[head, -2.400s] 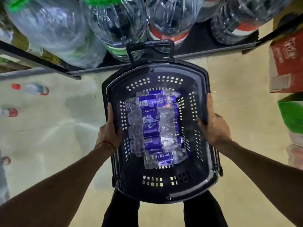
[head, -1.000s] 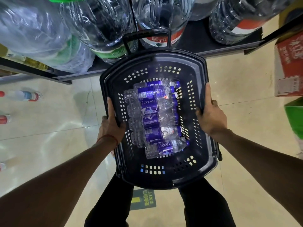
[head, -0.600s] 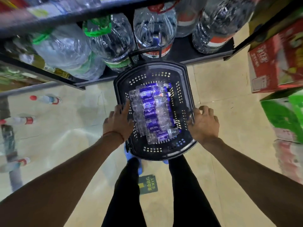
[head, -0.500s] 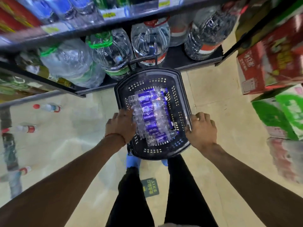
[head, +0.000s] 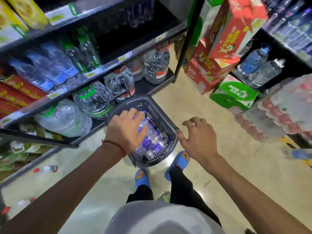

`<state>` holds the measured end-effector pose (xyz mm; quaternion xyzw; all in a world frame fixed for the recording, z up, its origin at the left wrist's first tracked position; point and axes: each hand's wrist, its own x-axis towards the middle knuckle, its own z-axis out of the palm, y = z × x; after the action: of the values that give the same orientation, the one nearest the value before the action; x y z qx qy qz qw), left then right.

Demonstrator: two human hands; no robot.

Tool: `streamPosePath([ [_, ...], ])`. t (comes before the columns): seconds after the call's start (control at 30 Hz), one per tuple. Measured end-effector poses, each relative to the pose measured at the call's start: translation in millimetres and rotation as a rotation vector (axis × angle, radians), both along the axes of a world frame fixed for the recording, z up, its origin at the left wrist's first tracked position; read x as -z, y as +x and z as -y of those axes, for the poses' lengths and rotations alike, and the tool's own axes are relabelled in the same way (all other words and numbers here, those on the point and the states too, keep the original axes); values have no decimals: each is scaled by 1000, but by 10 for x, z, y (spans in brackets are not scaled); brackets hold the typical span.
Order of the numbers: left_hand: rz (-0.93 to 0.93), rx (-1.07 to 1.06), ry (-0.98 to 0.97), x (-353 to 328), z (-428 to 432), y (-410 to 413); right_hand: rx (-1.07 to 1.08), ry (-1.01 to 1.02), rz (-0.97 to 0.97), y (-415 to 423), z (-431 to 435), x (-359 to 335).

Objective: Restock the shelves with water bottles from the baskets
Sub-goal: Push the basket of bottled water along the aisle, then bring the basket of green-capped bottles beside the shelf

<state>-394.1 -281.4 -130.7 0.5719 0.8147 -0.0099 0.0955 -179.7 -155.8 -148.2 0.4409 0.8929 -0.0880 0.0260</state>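
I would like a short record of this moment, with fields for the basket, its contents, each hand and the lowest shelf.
basket: black, stands on the floor in front of the bottom shelf
contents: small water bottles with blue labels, lying on their sides
left hand: reaches into the basket, fingers on the bottles; a grip on one cannot be told
right hand: fingers spread, holds nothing, beside the basket's right rim
bottom shelf: carries large water jugs
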Motion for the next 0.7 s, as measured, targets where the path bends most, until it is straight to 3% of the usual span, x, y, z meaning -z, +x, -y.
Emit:
streamPosePath([
  [0.27, -148, 300, 33, -1075, -445, 813, 143, 75, -9, 935, 86, -990],
  [0.7, -181, 689, 193, -1440, -1870, 3308, 502, 201, -49, 3501, -449, -1447],
])
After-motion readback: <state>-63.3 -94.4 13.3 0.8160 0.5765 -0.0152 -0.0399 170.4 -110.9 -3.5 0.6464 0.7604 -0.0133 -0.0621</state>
